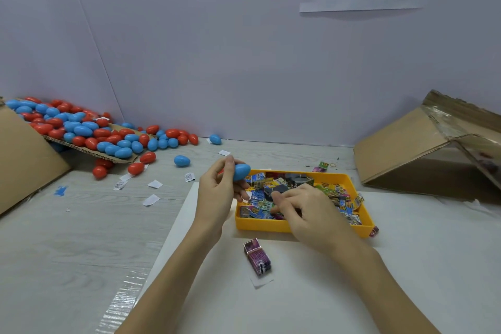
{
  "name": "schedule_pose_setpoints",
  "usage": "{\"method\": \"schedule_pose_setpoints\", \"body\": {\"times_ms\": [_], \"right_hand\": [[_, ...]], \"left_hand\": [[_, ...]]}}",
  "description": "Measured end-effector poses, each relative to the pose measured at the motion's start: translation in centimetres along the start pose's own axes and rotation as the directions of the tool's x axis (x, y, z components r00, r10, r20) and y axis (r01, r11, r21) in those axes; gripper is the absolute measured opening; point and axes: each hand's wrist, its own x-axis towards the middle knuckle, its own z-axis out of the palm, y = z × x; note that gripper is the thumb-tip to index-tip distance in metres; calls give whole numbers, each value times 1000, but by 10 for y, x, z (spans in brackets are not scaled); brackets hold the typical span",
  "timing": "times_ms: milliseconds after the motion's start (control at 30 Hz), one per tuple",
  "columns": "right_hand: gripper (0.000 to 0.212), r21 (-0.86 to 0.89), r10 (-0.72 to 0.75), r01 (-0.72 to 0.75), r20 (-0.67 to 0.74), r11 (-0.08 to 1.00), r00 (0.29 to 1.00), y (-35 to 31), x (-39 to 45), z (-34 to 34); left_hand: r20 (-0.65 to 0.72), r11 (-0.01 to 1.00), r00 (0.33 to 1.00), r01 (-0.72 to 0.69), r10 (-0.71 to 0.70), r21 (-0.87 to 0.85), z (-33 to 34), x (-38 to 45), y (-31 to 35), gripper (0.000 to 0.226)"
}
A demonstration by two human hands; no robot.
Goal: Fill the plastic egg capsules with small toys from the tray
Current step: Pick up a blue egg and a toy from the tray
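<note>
left hand (220, 190) grips a blue egg (240, 171), right hand (303, 207) digs in the yellow tray (273, 225) (fingers curled, can't tell if holding anything)

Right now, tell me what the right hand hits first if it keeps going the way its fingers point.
Most likely the small toy packets in the yellow tray: the right hand is already low over them, fingers aimed left; depth is unclear.

The left hand (219, 187) is lifting upright off a bare forearm with thumb and fingers curling in a grip, while the right hand (303, 209) is reaching forward, palm down, its fingers bending and pinching.
</note>
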Motion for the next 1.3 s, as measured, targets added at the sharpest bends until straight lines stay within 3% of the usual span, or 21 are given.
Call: {"method": "schedule_pose_setpoints", "body": {"times_ms": [100,300,433,567,700,833,967,1100,1200,1300], "right_hand": [[82,-80,14,-10,56,997,998,0,3,3],[69,-65,-11,7,-70,998,997,3,2,1],[75,-69,28,-27,10,997,1000,-2,1,0],[54,-122,39,-37,10,992,999,0,4,2],[19,-10,69,-70,-76,997,995,-1,3,1],[5,75,162,-156,-91,985,983,1,5,1],[14,187,279,-267,-43,946,959,3,8,0],[11,150,292,-289,6,945,956,4,10,1],[9,129,278,-270,-48,954,959,4,8,3],[8,246,292,-249,-153,937,944,4,8,2]], "left_hand": [[13,1000,1000,2,-2,10,0,0,-1,29],[41,1000,999,-3,2,28,0,-1,0,32],[57,999,998,-7,5,35,1,-3,3,33],[58,999,998,2,-5,53,1,-4,3,33],[60,999,998,6,-9,48,1,-4,5,32],[59,999,998,11,-14,46,2,-4,5,32],[68,999,998,15,-18,47,3,-5,5,32],[79,998,997,18,-22,57,4,-6,5,32],[77,998,997,24,-28,63,4,-6,5,32],[81,998,996,29,-34,58,3,-6,6,32]]}}
